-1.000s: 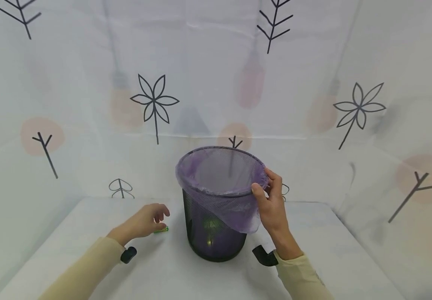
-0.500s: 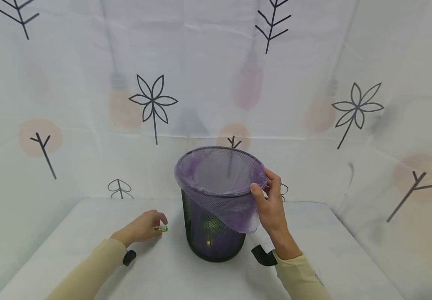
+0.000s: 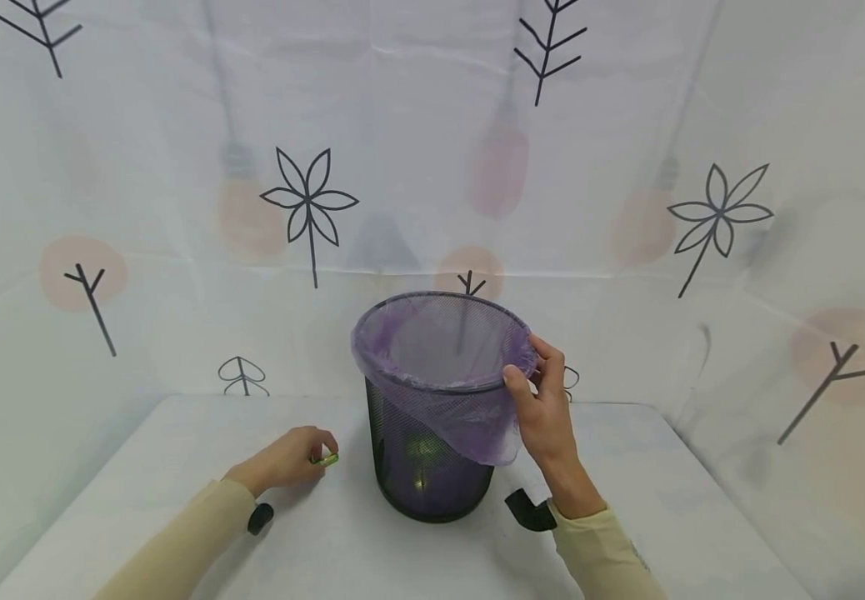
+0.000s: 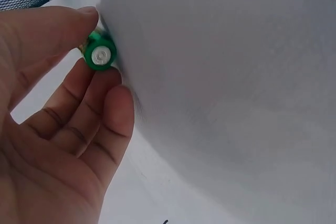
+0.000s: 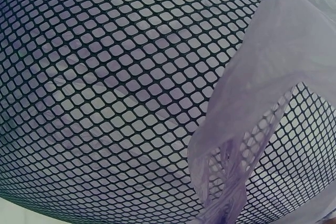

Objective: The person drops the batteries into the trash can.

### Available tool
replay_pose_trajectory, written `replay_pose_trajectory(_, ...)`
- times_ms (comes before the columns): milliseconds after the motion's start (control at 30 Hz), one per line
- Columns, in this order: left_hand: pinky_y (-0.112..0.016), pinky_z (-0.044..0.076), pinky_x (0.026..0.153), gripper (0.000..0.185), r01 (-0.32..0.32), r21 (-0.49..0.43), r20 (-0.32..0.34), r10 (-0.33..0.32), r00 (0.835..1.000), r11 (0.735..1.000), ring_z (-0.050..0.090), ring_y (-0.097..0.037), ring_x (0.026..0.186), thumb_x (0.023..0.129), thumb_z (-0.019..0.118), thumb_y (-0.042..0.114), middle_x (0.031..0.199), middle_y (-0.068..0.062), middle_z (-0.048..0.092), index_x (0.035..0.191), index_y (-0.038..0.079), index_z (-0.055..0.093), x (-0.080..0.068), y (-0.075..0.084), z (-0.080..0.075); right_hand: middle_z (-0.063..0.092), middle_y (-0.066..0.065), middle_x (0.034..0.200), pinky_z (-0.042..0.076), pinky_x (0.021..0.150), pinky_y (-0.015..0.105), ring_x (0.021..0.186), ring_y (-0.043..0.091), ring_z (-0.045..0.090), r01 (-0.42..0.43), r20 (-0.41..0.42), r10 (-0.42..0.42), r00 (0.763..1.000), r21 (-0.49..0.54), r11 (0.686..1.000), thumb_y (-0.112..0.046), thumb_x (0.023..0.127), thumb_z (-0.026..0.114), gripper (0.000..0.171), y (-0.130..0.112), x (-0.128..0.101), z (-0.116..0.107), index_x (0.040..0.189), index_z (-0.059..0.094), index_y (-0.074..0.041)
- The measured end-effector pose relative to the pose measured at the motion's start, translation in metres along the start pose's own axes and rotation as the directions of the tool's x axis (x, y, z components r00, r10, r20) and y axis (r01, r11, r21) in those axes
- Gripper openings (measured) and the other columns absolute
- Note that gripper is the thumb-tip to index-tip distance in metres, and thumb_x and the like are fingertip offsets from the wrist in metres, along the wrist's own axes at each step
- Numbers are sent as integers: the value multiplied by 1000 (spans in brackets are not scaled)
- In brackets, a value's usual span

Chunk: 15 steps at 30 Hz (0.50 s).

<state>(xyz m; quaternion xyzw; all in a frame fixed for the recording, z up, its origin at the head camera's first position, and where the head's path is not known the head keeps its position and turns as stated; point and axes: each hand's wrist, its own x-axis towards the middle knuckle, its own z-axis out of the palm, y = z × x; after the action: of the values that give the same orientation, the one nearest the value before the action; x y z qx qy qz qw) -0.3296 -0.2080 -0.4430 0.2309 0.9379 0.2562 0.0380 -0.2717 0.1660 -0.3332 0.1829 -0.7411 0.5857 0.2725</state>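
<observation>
So my left hand has now closed its fingertips on what looks like a small green battery on the table, while my right hand keeps pinching the purple liner at the mesh bin rim.

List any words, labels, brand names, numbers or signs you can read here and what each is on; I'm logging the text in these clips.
No readable text in any view.
Small green battery pinched in the left hand: its white end cap shows only a round contact, and any print on its side is hidden.
Black mesh bin and purple liner gripped by the right hand: no lettering.
Backdrop cloth: only drawn flowers, twigs and bulbs.
</observation>
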Motion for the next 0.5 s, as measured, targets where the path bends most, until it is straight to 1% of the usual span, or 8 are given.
replay_pose_trajectory(100,-33,44,65,28,12,-11,12,-12,1000,1000,50,-16,71,78,70,-1,77,0,55,101,13,64,0,2,1,44,17,130,39,89,42,116,24,47,-4,2,4,1000,-2,1000,-20,96,53,58,0,0,0,146,25,-17)
replay_pose_trajectory(200,-33,44,63,28,33,-18,21,-33,999,999,51,-16,69,78,70,0,75,0,55,103,12,63,1,5,2,44,17,131,39,91,46,117,26,46,-8,1,8,1000,-1,1000,-21,96,54,58,0,-1,0,146,25,-16)
replay_pose_trajectory(300,-32,44,63,29,50,-25,30,-49,998,998,51,-16,68,79,70,1,75,0,55,104,11,62,1,8,3,43,18,131,39,91,47,116,27,46,-7,-2,7,1000,1,1000,-21,95,55,58,0,-1,0,145,26,-15)
replay_pose_trajectory(500,-33,43,61,30,54,-24,43,-53,998,998,51,-16,67,81,69,1,74,-1,54,107,11,61,1,11,3,44,18,130,39,90,47,116,26,47,6,-2,-6,1000,5,1000,-20,95,55,58,0,0,0,145,26,-15)
